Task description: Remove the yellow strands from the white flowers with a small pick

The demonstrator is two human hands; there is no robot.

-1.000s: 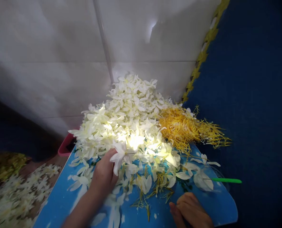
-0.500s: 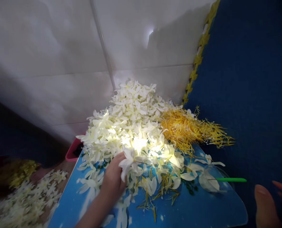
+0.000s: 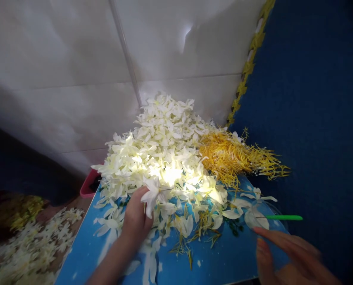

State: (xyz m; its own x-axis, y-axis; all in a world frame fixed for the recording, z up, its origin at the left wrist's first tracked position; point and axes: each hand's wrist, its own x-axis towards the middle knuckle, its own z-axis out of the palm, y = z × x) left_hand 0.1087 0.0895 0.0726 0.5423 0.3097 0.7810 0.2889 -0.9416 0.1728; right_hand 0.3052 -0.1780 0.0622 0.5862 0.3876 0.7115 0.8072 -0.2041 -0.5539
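Note:
My left hand (image 3: 136,217) is closed around a white flower (image 3: 153,194) with pointed petals at the front of the flower heap. A thin needle-like rod (image 3: 166,189) sticks out of that flower toward the right; its other end is hidden. My right hand (image 3: 289,257) is over the table's right front part, thumb and forefinger apart, nothing visible between them. Just beyond its forefinger lie a loose white petal (image 3: 255,219) and a green stick (image 3: 285,217) with a thin tip.
A large heap of white flowers (image 3: 164,130) stands against the tiled wall (image 3: 84,47) on a blue table (image 3: 218,261). Yellow stamen-like threads (image 3: 228,156) are piled right of it. A pink basin (image 3: 88,186) and more white flowers (image 3: 42,245) sit lower left. A dark blue mat (image 3: 307,99) rises at right.
My right hand has come in from the right edge to over the table, near the green stick. My left hand keeps the flower in nearly the same place; the view has shifted slightly.

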